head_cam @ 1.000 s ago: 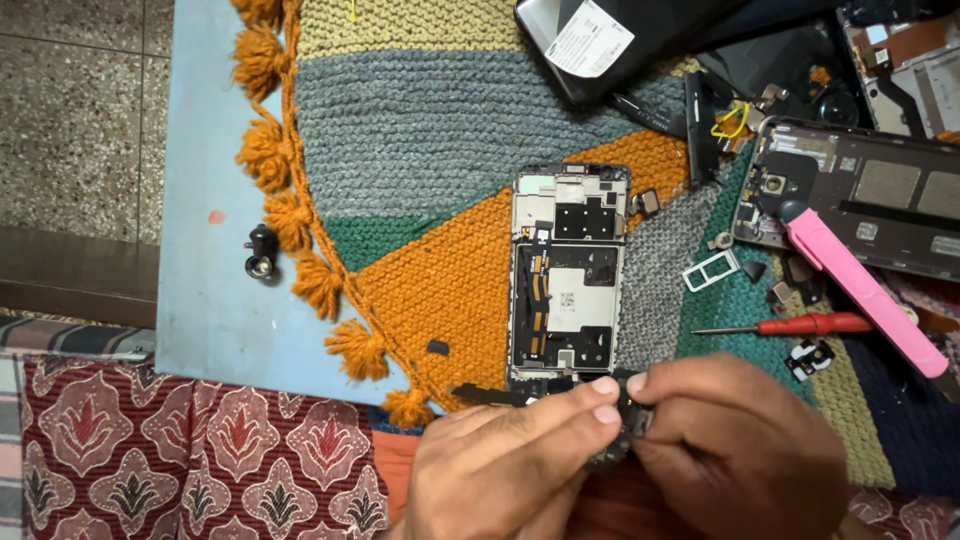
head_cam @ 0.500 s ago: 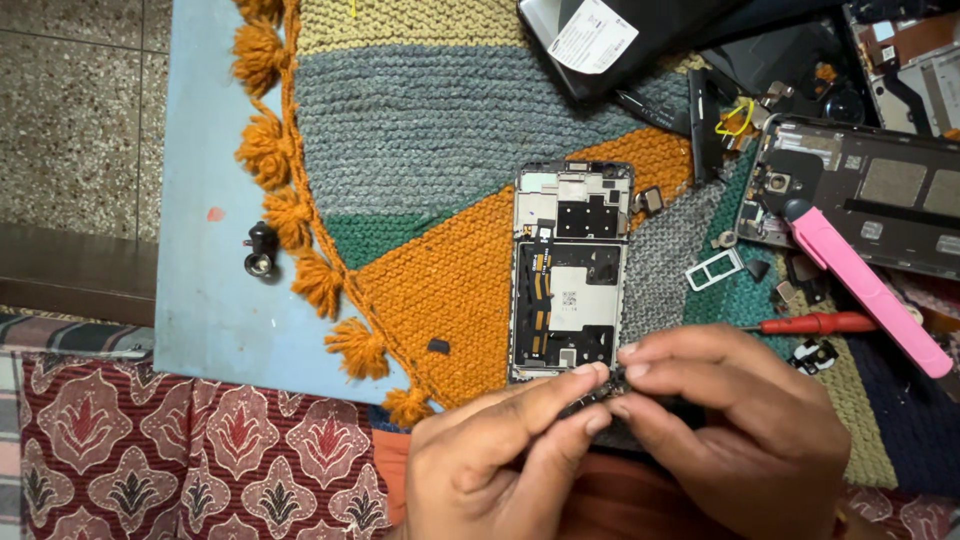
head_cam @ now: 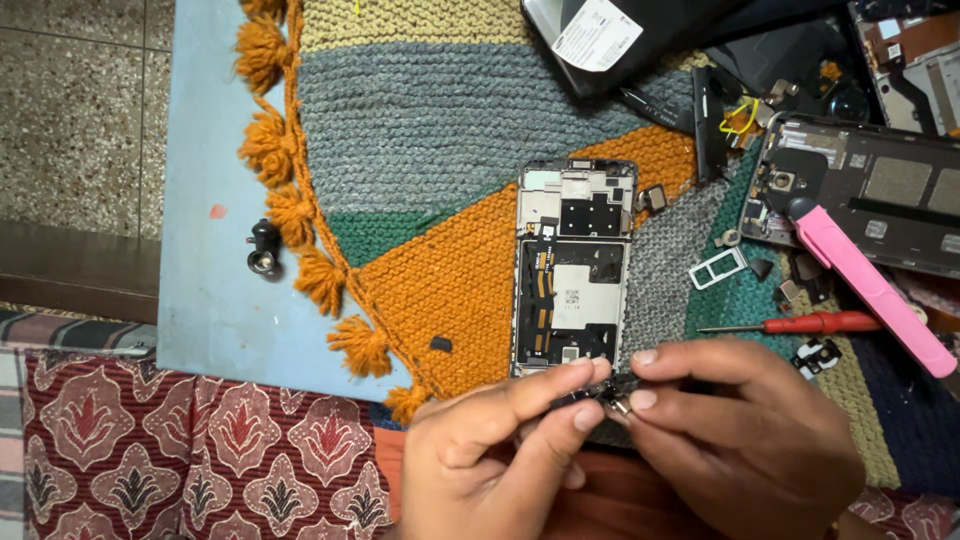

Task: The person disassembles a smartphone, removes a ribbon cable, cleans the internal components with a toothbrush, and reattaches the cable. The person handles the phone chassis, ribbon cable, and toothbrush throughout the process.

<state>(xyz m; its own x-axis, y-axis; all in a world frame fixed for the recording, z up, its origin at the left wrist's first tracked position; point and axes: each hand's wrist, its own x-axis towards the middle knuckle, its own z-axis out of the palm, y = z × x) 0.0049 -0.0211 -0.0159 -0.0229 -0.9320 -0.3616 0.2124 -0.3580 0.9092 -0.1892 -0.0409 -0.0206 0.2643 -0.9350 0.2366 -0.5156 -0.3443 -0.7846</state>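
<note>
An opened phone frame point(head_cam: 573, 270) with its inner boards showing lies on a knitted mat point(head_cam: 450, 140) of grey, orange and green. Just below its lower end, my left hand point(head_cam: 490, 450) and my right hand point(head_cam: 745, 430) meet. Both pinch a small dark part point(head_cam: 600, 393) with a metal end between thumbs and forefingers. The part hovers at the phone's bottom edge and is mostly hidden by my fingers.
A red-handled screwdriver point(head_cam: 800, 323), a pink pry tool point(head_cam: 865, 290), a white card tray point(head_cam: 718, 267) and another opened phone point(head_cam: 880, 190) lie to the right. A small black piece point(head_cam: 440, 344) rests on the orange knit. A black knob point(head_cam: 264, 248) sits on the blue board point(head_cam: 210, 300).
Both hands have shifted slightly up and to the right with the small part, closer to the phone's bottom edge. The fingers have re-pinched it.
</note>
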